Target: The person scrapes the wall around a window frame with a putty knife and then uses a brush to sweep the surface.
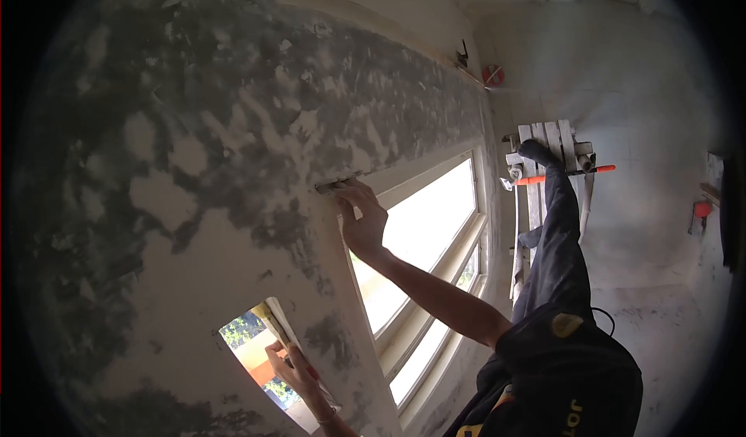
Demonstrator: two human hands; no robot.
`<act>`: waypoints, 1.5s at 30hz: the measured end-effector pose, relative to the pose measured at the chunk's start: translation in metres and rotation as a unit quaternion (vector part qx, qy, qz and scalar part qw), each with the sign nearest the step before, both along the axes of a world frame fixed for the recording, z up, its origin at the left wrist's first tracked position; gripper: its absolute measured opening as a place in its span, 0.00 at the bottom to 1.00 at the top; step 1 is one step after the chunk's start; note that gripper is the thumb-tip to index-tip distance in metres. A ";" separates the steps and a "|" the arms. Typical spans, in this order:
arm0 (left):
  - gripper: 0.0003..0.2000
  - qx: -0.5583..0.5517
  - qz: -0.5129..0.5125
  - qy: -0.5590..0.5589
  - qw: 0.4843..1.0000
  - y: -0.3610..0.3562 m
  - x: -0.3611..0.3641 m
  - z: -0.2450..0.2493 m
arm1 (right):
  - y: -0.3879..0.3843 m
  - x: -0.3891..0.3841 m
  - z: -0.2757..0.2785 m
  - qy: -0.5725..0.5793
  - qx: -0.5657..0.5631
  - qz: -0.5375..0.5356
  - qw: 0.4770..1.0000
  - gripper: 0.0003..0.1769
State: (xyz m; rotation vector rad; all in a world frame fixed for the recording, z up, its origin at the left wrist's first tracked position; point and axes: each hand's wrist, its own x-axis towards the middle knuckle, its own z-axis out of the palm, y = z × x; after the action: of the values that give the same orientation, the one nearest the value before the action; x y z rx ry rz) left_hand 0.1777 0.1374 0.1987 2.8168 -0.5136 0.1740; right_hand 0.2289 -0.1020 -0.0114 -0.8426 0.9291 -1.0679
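My right hand reaches up against the patchy wall, beside the corner of the large window frame. Its fingers pinch a thin, dark, flat piece pressed to the wall surface. Lower in the view, my left hand is at a small opening in the wall, through which daylight and greenery show. Fingers are curled there around a dark and red handle-like thing; what it is I cannot tell.
One foot stands on a slatted wooden stand. Across it lies a long tool with an orange handle. A red round thing sits at the wall's far end. Another red item is by the right wall.
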 end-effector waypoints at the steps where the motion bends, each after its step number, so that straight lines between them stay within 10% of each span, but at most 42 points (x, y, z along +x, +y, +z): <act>1: 0.23 -0.014 0.039 0.035 0.999 -0.016 -0.008 0.005 | 0.001 -0.001 -0.017 0.021 -0.043 0.011 0.999 0.08; 4: 0.23 -0.034 0.070 0.059 0.995 -0.027 -0.010 0.007 | -0.012 0.003 -0.038 0.024 0.069 0.012 0.997 0.08; 12: 0.24 -0.009 0.068 0.057 0.996 -0.028 -0.008 0.009 | 0.003 -0.004 -0.017 0.005 -0.054 0.039 0.998 0.07; 16: 0.27 0.015 0.073 0.032 0.997 -0.001 -0.002 0.001 | -0.014 0.015 -0.023 0.050 0.126 0.007 0.991 0.08; 22: 0.22 -0.007 0.025 0.004 1.000 -0.007 -0.005 0.002 | -0.002 -0.009 0.009 -0.063 -0.092 0.084 0.990 0.09; 26: 0.30 -0.002 0.134 0.085 0.987 -0.021 -0.013 0.010 | -0.017 0.019 0.004 -0.057 0.078 0.029 0.995 0.07; 33: 0.31 0.022 0.078 0.030 0.996 0.001 -0.002 0.002 | -0.008 -0.005 -0.005 -0.056 -0.229 0.098 0.967 0.05; 37: 0.30 0.029 0.075 0.031 0.996 0.001 -0.001 0.002 | -0.019 0.015 0.016 -0.074 0.020 0.126 0.989 0.13; 44: 0.29 -0.003 0.141 0.098 0.985 -0.025 -0.010 0.010 | 0.001 -0.032 -0.021 -0.026 -0.297 0.175 0.938 0.10; 45: 0.28 -0.002 0.117 0.081 0.990 -0.026 -0.012 0.010 | -0.006 -0.026 -0.018 -0.081 -0.123 0.166 0.975 0.09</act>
State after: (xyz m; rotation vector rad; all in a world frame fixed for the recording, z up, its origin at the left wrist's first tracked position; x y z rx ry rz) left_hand 0.1661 0.1119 0.2091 2.8496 -0.1446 -0.0083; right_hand 0.2032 -0.1085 -0.0295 -1.0577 0.5014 -0.9523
